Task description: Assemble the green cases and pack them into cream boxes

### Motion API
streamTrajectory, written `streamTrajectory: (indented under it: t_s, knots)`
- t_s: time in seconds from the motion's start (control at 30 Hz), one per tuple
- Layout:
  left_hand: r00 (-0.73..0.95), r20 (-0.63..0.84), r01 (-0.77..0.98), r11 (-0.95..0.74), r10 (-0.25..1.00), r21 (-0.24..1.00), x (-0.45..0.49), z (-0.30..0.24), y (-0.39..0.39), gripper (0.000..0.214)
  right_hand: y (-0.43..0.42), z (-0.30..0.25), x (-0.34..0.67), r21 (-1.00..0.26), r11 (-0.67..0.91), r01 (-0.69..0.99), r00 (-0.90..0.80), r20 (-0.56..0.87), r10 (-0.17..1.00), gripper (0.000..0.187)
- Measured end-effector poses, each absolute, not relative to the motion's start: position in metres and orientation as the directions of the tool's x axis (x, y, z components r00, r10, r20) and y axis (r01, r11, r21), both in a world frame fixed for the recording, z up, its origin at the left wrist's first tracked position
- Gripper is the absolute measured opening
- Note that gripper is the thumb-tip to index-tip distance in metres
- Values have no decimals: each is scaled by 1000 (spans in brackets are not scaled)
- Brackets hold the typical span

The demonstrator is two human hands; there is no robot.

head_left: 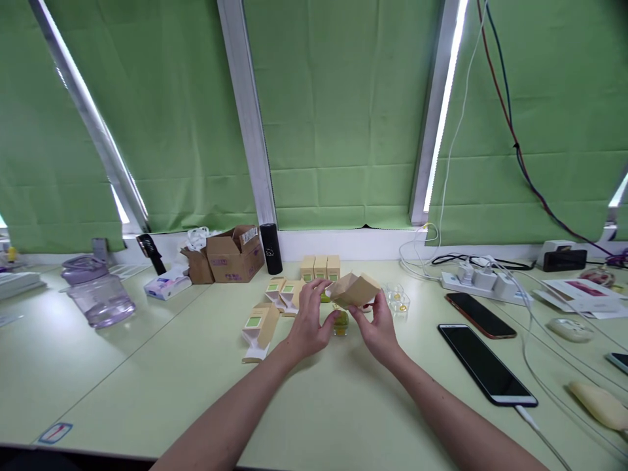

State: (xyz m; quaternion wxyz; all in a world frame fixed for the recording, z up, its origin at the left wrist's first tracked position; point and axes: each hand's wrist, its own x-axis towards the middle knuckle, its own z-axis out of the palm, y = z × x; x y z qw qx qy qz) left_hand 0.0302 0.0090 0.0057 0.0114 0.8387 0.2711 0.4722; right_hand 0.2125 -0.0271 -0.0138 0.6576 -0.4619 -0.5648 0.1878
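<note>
My right hand [380, 330] grips a small kraft-paper carton [354, 290] that is tilted above the table. At the carton's left end is my left hand [310, 320], fingers curled against it and thumb lower down. Just under the carton, beside my left thumb, a small clear glass jar with yellow-green contents [340, 323] stands on the table. To the left lies an opened carton [260, 330] with a green label and white inside flaps. Behind it are two more opened cartons [284, 294]. Several closed cartons [320, 267] stand in a row farther back.
Clear glass pieces [397, 299] sit right of my hands. Two phones [485, 363] and a power strip [485, 284] with trailing cables occupy the right side. A brown cardboard box [235, 255], a black cylinder [271, 248], a tissue pack [167, 284] and a purple bottle [98, 291] stand left.
</note>
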Motion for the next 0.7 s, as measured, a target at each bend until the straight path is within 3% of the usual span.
streamTrajectory:
  t_s: [0.1,0.2,0.27,0.43,0.57,0.7]
  knots:
    - [398,792,440,-854,464,279,28,5,12,61,-32,-8,216,-720,598,351,246,687,683,48]
    - [389,813,430,-866,433,256,28,5,11,67,-32,-8,222,-486,716,501,71,848,525,53]
    - [387,820,443,-865,422,237,27,4,11,72,-32,-11,224,-373,731,572,-30,881,473,54]
    - [381,855,520,-846,351,116,25,0,12,65,-31,-16,223,-263,740,619,-122,899,421,56]
    - [372,893,540,-842,254,15,25,-2,13,54,-27,-18,225,-266,731,629,-81,912,402,64]
    - [375,896,557,-831,237,-13,26,-1,10,53,-16,-27,231,-395,644,656,53,874,483,58]
